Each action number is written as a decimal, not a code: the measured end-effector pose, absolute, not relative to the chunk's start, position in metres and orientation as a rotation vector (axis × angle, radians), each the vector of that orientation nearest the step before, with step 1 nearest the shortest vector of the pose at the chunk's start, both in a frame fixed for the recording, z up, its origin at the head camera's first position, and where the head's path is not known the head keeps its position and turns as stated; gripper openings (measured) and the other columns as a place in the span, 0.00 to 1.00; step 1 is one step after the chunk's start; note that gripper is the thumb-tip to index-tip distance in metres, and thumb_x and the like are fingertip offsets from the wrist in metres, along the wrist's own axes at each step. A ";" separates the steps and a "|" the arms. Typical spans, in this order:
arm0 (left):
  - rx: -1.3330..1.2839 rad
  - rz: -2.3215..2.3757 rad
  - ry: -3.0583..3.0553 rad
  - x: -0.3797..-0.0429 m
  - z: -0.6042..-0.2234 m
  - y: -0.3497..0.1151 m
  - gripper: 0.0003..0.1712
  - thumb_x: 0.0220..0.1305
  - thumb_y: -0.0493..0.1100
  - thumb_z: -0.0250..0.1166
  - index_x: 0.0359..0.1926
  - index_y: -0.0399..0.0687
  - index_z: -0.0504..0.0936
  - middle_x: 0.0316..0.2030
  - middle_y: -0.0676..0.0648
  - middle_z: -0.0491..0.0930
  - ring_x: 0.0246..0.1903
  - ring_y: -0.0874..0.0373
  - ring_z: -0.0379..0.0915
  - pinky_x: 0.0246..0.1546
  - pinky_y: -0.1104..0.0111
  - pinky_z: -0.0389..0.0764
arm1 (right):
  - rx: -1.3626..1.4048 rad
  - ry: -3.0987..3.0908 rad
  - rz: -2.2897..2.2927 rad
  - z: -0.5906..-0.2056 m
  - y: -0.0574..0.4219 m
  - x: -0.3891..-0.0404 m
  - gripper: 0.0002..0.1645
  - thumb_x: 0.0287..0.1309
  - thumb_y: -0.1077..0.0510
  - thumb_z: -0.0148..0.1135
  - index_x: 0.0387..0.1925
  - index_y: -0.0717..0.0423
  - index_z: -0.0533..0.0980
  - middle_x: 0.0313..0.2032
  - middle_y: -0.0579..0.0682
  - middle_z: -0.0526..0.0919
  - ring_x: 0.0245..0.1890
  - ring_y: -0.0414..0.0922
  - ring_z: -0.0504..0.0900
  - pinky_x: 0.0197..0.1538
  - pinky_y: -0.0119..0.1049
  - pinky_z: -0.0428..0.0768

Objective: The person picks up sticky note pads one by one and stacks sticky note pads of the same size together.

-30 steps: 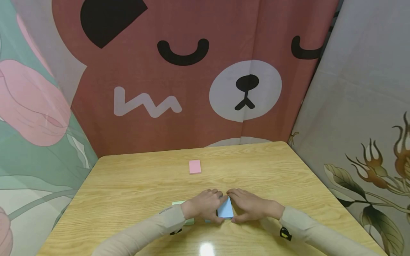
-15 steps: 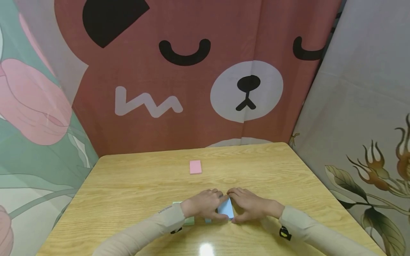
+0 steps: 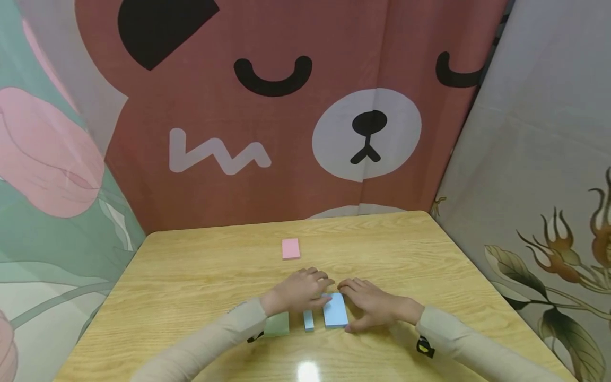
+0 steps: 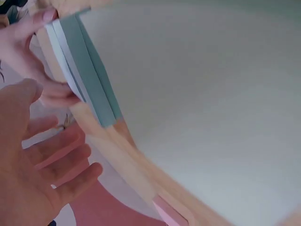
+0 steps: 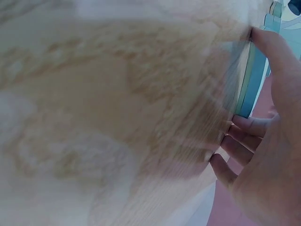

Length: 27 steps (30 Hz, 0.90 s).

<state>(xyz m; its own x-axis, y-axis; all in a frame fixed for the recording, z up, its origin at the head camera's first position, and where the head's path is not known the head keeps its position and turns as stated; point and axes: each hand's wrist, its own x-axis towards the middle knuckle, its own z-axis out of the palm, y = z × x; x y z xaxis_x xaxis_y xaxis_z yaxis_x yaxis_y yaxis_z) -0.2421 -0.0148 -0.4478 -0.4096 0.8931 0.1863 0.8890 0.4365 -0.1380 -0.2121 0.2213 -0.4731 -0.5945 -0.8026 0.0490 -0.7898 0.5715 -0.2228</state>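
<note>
A blue sticky note pad [image 3: 336,312] lies flat on the table, in front of the person. The right hand [image 3: 374,305] holds it along its right side, thumb at the near corner and fingers at the far one; the right wrist view shows this thumb-and-finger hold on the pad [image 5: 254,80]. Over the left part of the pad hovers the left hand [image 3: 298,291], fingers spread and holding nothing, as the left wrist view of this hand [image 4: 33,155] shows. Below it lies a narrow blue sticky note strip [image 3: 308,321]. Left of that is a green pad [image 3: 279,324], partly covered by the left forearm.
A pink pad [image 3: 290,249] lies farther back on the wooden table [image 3: 205,276]. Behind the table hangs a curtain [image 3: 286,196] with a bear print, and printed cloths hang on both sides.
The left hand has let go of the blue pad and moved up and left, uncovering the pad and the narrow blue strip. The right hand has stayed at the pad's right side.
</note>
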 end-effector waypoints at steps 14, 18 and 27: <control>-1.305 -0.061 -2.523 -0.269 -0.441 -0.043 0.22 0.63 0.52 0.49 0.52 0.46 0.74 0.48 0.48 0.73 0.49 0.55 0.68 0.48 0.61 0.70 | -1.337 2.757 -0.247 -0.474 0.223 -0.210 0.51 0.49 0.29 0.49 0.62 0.61 0.54 0.60 0.53 0.56 0.60 0.47 0.55 0.58 0.49 0.59; -1.279 -0.096 -2.526 -0.273 -0.442 -0.049 0.21 0.63 0.51 0.51 0.52 0.45 0.74 0.49 0.48 0.73 0.49 0.54 0.68 0.49 0.60 0.69 | -1.367 2.743 -0.252 -0.474 0.224 -0.210 0.50 0.50 0.30 0.49 0.63 0.62 0.54 0.61 0.54 0.56 0.61 0.48 0.55 0.58 0.51 0.58; -1.250 -0.176 -2.498 -0.286 -0.446 -0.063 0.22 0.61 0.50 0.52 0.52 0.44 0.73 0.51 0.46 0.72 0.53 0.54 0.65 0.53 0.61 0.65 | -1.383 2.733 -0.253 -0.474 0.224 -0.207 0.50 0.52 0.31 0.48 0.63 0.63 0.53 0.61 0.55 0.56 0.61 0.48 0.54 0.57 0.51 0.59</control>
